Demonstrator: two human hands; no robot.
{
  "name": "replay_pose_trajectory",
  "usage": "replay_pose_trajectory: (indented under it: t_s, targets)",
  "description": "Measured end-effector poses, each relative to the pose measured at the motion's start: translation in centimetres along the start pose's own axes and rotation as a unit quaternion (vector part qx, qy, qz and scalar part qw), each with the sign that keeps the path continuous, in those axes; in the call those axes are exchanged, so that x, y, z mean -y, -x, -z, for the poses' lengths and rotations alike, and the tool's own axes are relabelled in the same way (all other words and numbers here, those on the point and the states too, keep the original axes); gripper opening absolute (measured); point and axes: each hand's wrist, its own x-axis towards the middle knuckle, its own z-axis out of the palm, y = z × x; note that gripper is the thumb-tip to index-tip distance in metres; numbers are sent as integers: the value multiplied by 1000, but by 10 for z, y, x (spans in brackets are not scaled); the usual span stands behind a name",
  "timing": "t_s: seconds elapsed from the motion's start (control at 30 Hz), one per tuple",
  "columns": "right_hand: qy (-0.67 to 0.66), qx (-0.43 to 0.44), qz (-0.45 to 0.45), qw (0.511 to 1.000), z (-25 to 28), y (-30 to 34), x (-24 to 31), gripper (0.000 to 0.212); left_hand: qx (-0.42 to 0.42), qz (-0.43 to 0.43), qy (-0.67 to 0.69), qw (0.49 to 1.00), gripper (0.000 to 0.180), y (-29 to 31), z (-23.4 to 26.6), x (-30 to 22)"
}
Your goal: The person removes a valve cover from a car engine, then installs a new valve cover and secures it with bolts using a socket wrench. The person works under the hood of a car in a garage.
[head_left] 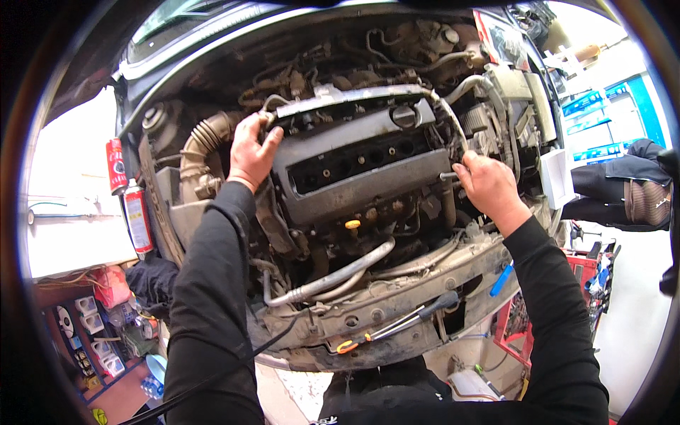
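A long, pale grey tube-like strip (361,94) runs above the dark engine cover (368,180), bending down at its right end. My left hand (253,152) is closed at its left end, thumb and fingers around it beside the cover's corner. My right hand (490,185) pinches the bent lower end with the fingertips. A short metal stud (448,176) sticks out beside those fingers, and I cannot tell whether they touch it. Yellow-topped dipstick (352,224) and oil filler cap (405,117) are in place on the engine.
Screwdrivers (382,329) lie on the front crossmember (354,315). A ribbed intake hose (205,138) is at left, near two spray cans (137,216). At right are a white box (557,178), a red tool cart (582,269) and another person (623,185). A black cable crosses my left forearm.
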Motion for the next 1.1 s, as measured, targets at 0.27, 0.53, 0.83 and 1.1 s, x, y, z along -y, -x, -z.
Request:
replay_pose_trajectory:
  t_s: [0.27, 0.53, 0.83, 1.1]
  targets:
    - [-33, -50, 62, 996, -6, 3, 1, 15, 9, -3, 8, 1000, 51, -1, 3, -8]
    - [-46, -52, 79, 994, -3, -1, 8, 18, 6, 0, 7, 1000, 52, 1, 1, -2]
    - [-64, -89, 100, 989, -6, -2, 3, 15, 19, 4, 49, 999, 51, 0, -2, 9]
    - [-10, -55, -7, 998, -16, 5, -2, 10, 15, -24, -3, 1000, 52, 0, 1, 6]
